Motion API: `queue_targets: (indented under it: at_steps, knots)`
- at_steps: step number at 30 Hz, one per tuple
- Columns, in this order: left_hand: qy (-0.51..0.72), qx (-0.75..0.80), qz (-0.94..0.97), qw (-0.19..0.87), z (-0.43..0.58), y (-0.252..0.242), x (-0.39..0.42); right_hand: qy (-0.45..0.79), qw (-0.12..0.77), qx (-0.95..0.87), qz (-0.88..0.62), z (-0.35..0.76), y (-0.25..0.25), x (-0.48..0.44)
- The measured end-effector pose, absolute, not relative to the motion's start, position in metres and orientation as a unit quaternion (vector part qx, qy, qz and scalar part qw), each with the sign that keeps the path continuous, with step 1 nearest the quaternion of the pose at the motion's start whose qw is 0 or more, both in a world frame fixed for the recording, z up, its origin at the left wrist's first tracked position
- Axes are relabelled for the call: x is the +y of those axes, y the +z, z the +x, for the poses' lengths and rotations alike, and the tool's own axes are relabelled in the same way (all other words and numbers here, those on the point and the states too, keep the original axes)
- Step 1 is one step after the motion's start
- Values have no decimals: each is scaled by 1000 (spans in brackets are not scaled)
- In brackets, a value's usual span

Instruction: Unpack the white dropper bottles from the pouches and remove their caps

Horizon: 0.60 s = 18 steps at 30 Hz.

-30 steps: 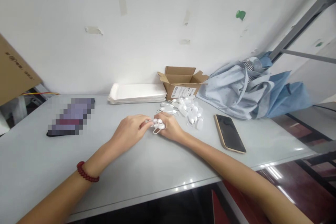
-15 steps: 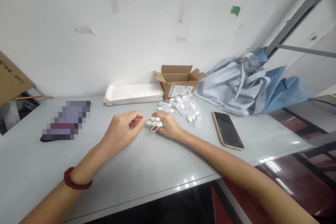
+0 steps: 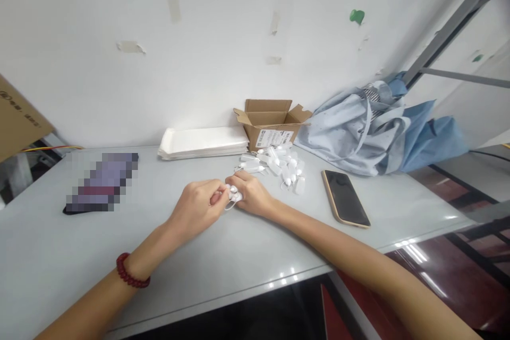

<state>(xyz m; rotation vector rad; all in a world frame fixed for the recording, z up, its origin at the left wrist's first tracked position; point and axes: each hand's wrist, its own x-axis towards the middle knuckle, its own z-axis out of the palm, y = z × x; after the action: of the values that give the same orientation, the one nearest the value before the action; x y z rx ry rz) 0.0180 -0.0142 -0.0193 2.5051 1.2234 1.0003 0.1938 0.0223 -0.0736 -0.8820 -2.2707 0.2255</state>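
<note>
My right hand [image 3: 249, 193] is closed around a bunch of small white plastic bottles [image 3: 235, 194] with rounded caps and thin loops. Their cap ends point toward my left hand [image 3: 202, 203], and one loop hangs below. The left thumb and fingers are pinched together at the caps; what lies between the fingertips is hidden. Just behind the right hand lies a loose pile of the same translucent bottles [image 3: 287, 171] with white caps. Both hands are low over the grey table [image 3: 223, 260].
Behind the pile stands an open cardboard box [image 3: 274, 133], with a stack of white envelopes [image 3: 205, 141] to its left. A phone [image 3: 346, 197] lies at right, a blurred purple and dark item [image 3: 103, 180] at left. Blue cloth bags [image 3: 358, 130] slump against the wall.
My left hand has moved right and slightly down, and its fingertips now meet the bunch. The right hand has turned a little, so fewer caps show.
</note>
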Motion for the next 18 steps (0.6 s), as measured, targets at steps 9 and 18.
queue_targets:
  at_steps: [9,18]
  knots:
    - [347,398,845,80,17,-16,-18,128,381,-826,-394,201,-78,30]
    - [392,394,827,84,19,-22,-21,156,376,-820,-401,199,-74,26]
